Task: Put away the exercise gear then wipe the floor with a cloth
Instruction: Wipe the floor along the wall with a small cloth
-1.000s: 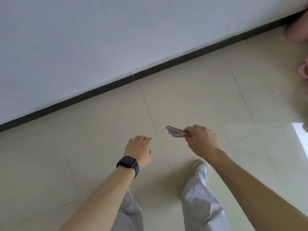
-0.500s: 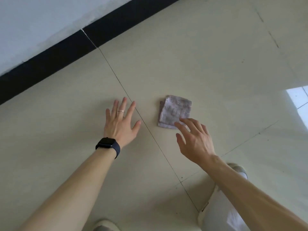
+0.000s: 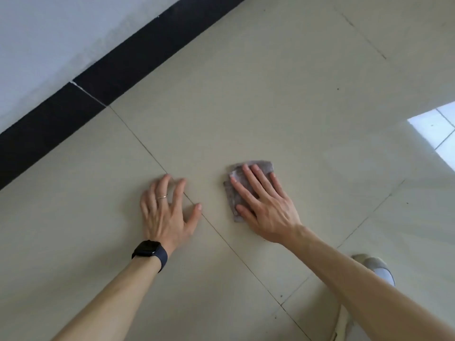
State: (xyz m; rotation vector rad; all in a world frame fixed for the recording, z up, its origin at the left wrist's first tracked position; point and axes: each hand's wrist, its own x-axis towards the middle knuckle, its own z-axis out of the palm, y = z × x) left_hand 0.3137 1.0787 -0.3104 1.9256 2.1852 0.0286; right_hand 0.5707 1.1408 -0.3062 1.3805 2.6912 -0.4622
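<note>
— What carries everything here?
— A floor of pale beige glossy tiles, crossed by thin dark grout lines. A black skirting edges it at the upper left.
— And what lies on it?
— A small greyish cloth, flat on one tile, with the right hand spread on top. The left hand rests on the bare tiles just beside it, fingers splayed over a grout line. A pale shoe stands at the lower right, and a patch of light gleams at the right edge.
</note>
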